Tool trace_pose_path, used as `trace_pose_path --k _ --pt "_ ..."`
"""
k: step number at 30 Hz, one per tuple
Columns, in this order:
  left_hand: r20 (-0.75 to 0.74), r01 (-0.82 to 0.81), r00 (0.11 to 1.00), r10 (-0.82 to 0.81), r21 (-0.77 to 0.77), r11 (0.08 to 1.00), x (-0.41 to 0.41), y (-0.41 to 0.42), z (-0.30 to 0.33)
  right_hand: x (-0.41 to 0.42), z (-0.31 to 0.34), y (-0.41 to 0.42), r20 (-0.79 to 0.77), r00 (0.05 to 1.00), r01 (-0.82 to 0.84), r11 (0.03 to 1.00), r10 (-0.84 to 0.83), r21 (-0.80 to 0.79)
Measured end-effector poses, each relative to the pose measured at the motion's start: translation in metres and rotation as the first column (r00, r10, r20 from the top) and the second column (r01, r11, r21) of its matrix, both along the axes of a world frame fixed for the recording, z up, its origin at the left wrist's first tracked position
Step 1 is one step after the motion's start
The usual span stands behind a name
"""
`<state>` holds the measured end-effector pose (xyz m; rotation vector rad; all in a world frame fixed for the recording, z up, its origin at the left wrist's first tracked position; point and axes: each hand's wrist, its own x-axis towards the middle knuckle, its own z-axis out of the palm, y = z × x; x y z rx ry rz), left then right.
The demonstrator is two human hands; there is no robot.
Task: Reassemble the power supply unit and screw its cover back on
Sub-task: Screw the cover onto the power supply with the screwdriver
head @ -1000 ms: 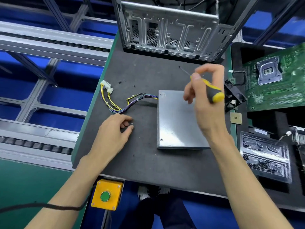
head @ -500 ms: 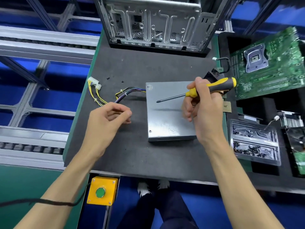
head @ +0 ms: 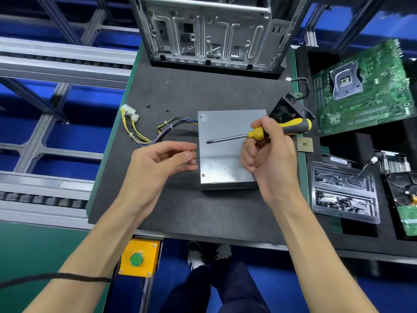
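Brightly and evenly lit from overhead. Soft sheen across the grey power supply cover (head: 228, 150), with a faint dark shadow of the screwdriver (head: 259, 134) shaft on it. Short, soft shadows under both forearms on the dark desk (head: 180, 86). Strong wide-angle bending at the edges: rails at left and the motherboard (head: 365, 86) at right curve and lean. Slight smear toward the upper right corner; centre sharp.

Left hand (head: 155, 163): lifted off the mat, now raised beside the power supply unit (head: 225, 150) left edge. Screwdriver (head: 259, 134): swung from pointing away to level, tip leftward over the cover.
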<state>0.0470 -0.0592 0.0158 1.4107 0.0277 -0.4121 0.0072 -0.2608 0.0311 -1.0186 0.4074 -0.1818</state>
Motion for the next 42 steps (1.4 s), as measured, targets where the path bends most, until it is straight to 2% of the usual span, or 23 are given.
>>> trace_pose_path --k 11,20,27,31,35,42 --pt "0.043 0.013 0.999 -0.014 0.015 1.0 -0.005 -0.011 0.006 -0.006 0.0 0.003 -0.004 0.999 -0.047 0.999 0.047 0.009" --pt "0.031 -0.008 0.999 0.009 -0.034 0.999 -0.006 -0.014 0.011 -0.008 0.001 0.004 0.024 0.997 -0.068 0.997 0.069 -0.021" --pt "-0.001 -0.01 1.0 0.01 -0.028 1.0 -0.006 -0.015 0.013 -0.011 0.001 0.006 0.063 0.996 -0.064 0.997 0.066 -0.031" --pt "-0.081 -0.012 0.997 0.006 -0.076 0.997 -0.006 -0.015 0.013 -0.012 0.0 0.007 0.068 0.995 -0.066 0.997 0.069 -0.045" --pt "-0.127 0.0 0.992 -0.011 -0.089 0.996 -0.006 -0.015 0.012 -0.013 0.0 0.008 0.094 0.993 -0.062 0.986 0.077 -0.151" --pt "0.014 0.055 0.998 -0.056 0.022 0.998 -0.008 -0.016 0.008 -0.014 0.009 0.009 0.144 0.987 -0.021 0.956 0.065 -0.291"
